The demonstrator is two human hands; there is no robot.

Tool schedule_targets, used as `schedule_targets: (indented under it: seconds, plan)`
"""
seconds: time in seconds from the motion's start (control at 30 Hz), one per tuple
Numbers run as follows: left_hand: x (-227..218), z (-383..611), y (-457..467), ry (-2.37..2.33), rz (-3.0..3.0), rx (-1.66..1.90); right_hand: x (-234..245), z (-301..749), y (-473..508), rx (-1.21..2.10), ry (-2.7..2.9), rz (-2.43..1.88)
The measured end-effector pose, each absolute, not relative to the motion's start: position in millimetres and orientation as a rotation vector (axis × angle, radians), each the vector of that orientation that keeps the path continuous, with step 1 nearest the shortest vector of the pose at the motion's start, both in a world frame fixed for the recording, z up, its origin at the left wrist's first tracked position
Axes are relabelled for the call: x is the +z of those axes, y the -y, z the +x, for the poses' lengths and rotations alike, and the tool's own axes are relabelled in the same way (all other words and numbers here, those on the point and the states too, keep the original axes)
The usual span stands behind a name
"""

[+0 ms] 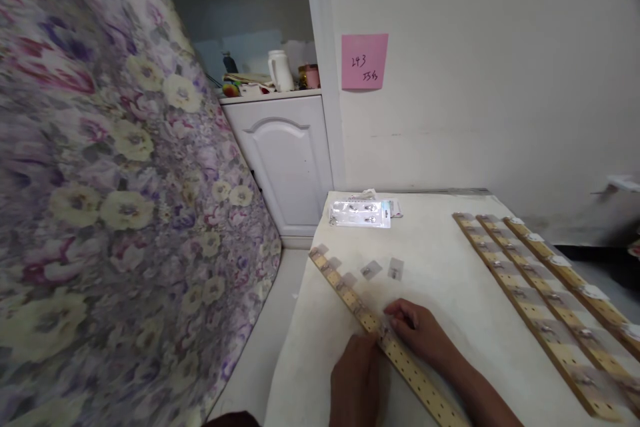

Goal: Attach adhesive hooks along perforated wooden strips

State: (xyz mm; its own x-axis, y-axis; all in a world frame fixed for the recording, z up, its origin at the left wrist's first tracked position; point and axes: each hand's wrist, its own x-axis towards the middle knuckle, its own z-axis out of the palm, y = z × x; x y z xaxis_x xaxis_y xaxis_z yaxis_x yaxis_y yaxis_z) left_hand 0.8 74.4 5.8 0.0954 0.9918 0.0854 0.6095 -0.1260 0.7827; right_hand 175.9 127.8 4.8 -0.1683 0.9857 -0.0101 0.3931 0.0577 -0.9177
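Observation:
A narrow wooden strip with rows of holes lies diagonally across the white table. Several clear squares with small metal fittings sit along its far half, one clear square among them. My left hand is closed at the strip's left edge, fingertips against the wood beside a metal fitting. My right hand is just right of that fitting, fingers curled; whether something small is in them is hidden. Two loose clear pieces, a left one and a right one, lie beyond my hands.
Flat clear packaging lies at the table's far edge. Several wooden strips with fittings line the right side. A floral curtain hangs left, near a white cabinet. A pink note is on the wall.

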Motion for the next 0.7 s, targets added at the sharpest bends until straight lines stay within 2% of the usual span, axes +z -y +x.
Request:
schedule_targets:
  seconds: [0.3, 0.7]
  plan:
    - [0.6, 0.0, -76.5, -1.593, 1.904, 0.844, 4.0, 172.7, -128.8, 1.102, 1.627, -1.435]
    - [5.7, 2.9, -74.7, -1.712, 2.102, 0.622, -3.2, 171.6, -135.7, 1.235, 1.521, -1.390]
